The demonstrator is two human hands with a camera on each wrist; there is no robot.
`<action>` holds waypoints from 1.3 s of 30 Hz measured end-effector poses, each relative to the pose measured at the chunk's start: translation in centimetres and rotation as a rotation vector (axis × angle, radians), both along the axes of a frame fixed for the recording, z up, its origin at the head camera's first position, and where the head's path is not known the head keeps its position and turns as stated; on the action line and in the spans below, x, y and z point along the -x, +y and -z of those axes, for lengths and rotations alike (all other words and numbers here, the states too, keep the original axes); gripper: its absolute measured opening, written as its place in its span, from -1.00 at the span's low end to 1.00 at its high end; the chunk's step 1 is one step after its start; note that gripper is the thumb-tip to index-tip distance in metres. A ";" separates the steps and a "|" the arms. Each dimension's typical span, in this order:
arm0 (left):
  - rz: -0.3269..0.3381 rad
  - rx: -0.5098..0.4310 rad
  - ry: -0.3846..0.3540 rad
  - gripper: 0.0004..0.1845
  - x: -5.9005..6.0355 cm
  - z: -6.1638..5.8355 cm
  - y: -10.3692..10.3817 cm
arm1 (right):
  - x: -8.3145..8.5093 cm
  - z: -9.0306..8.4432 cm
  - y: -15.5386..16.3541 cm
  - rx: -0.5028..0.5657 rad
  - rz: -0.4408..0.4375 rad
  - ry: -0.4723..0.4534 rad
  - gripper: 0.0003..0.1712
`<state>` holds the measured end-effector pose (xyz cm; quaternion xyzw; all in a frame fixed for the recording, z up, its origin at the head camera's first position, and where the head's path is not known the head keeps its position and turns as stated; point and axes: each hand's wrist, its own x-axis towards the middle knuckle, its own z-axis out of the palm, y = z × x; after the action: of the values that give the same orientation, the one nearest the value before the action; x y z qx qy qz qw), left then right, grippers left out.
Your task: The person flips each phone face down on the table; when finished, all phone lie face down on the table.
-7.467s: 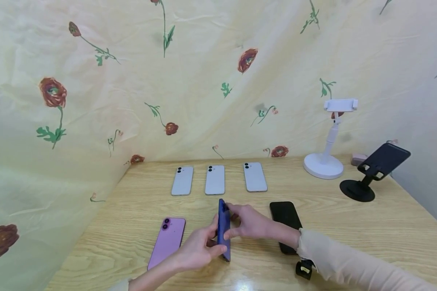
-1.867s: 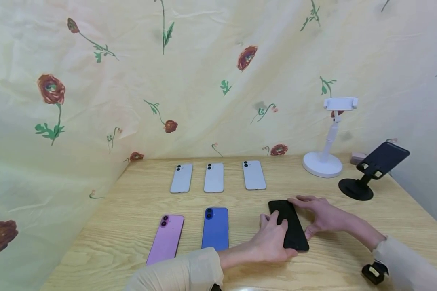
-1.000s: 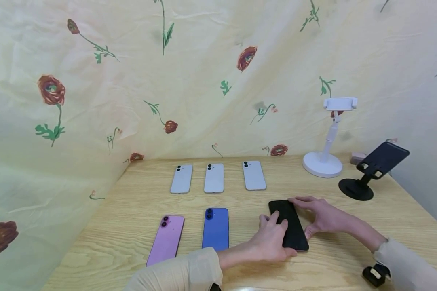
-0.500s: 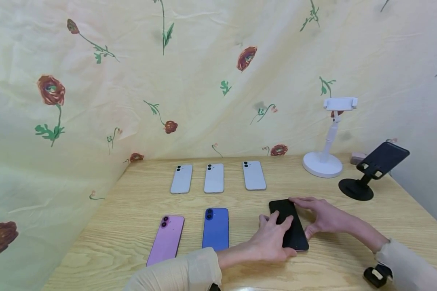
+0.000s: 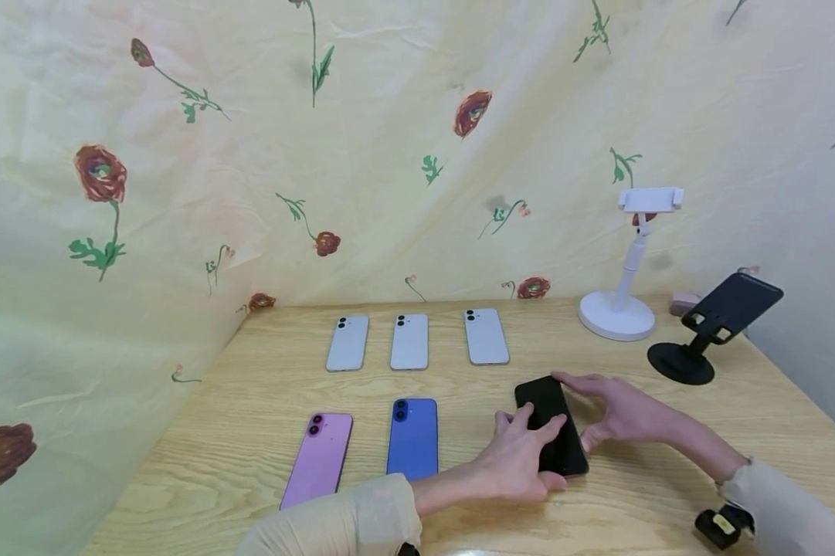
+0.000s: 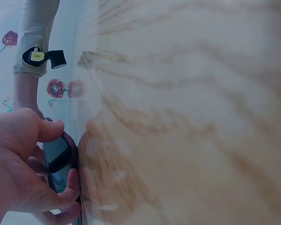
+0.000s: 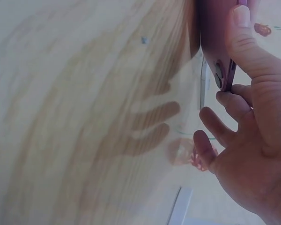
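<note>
A smartphone [image 5: 568, 449] with its black screen up is at the right of the front row, its right edge slightly raised in the head view. My left hand [image 5: 517, 462] holds it from the left, fingertips on the screen and thumb at the near end. On the other side my right hand [image 5: 626, 409] pinches the phone between thumb and fingers along the right edge and far corner. From the right wrist view, the underside of this phone [image 7: 218, 37] is purplish, with camera lenses near the corner. The phone's left edge is partly hidden by my left hand.
To the left a blue phone [image 5: 413, 440] and a purple phone [image 5: 320, 455] lie back up. Behind them is a row of pale phones: one left [image 5: 347, 344], one middle [image 5: 409, 342], one right [image 5: 487, 337]. A white stand [image 5: 617, 316] and black stand [image 5: 683, 363] occupy the back right.
Both hands have moved right from the blue phone, which stood on edge and now lies flat, back up. Over the last second the black-screened phone's right edge has risen slightly with my right hand.
</note>
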<state>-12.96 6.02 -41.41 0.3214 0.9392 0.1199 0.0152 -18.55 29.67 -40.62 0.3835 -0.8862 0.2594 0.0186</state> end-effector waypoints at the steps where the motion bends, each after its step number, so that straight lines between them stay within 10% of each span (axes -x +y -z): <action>1: 0.001 -0.001 -0.003 -0.15 0.0 0.0 0.0 | 0.0 0.0 0.0 0.001 0.001 -0.004 0.26; 39: 0.107 -0.178 -0.088 0.10 0.6 -0.8 -2.4 | -0.3 -1.4 -2.8 0.078 -0.028 -0.005 0.21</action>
<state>-13.59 3.64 -40.60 0.3657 0.9046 0.2161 0.0343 -18.23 26.88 -39.22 0.3944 -0.8699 0.2947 0.0277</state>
